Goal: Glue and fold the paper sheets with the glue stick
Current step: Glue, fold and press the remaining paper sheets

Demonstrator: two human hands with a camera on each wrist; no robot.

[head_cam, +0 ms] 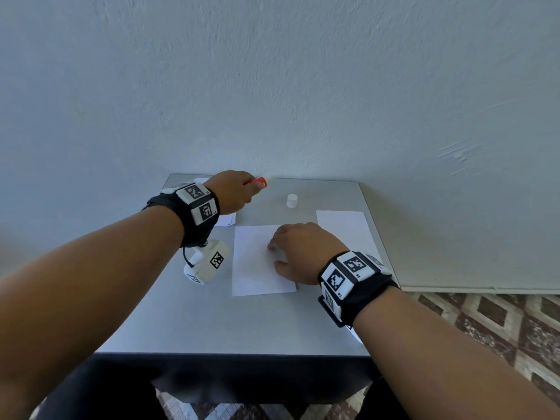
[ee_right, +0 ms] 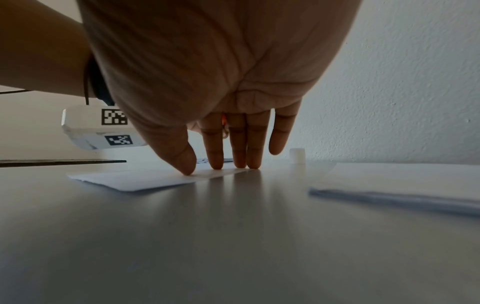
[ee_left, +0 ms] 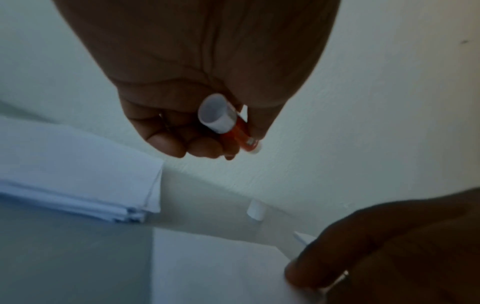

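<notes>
A grey table (head_cam: 212,322) stands against a pale textured wall (head_cam: 272,86), over a diamond-patterned tiled floor (head_cam: 491,322).

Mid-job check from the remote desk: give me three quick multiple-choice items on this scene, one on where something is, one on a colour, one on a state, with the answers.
1. Where does the white cap stand?
A. On the table beyond the middle sheet
B. On the glue stick
C. Under the right hand

2. What colour is the glue stick's barrel?
A. Blue
B. Red-orange
C. Green

3. What is the right hand doing?
A. Gripping the cap
B. Hanging clear of the table
C. Pressing straight fingers on the middle sheet

Answers:
1. A: the head view shows the cap upright on the grey table, apart from both hands.
2. B: the left wrist view shows a red-orange barrel gripped by the left hand.
3. C: the right wrist view shows the fingertips down on the paper.
</notes>
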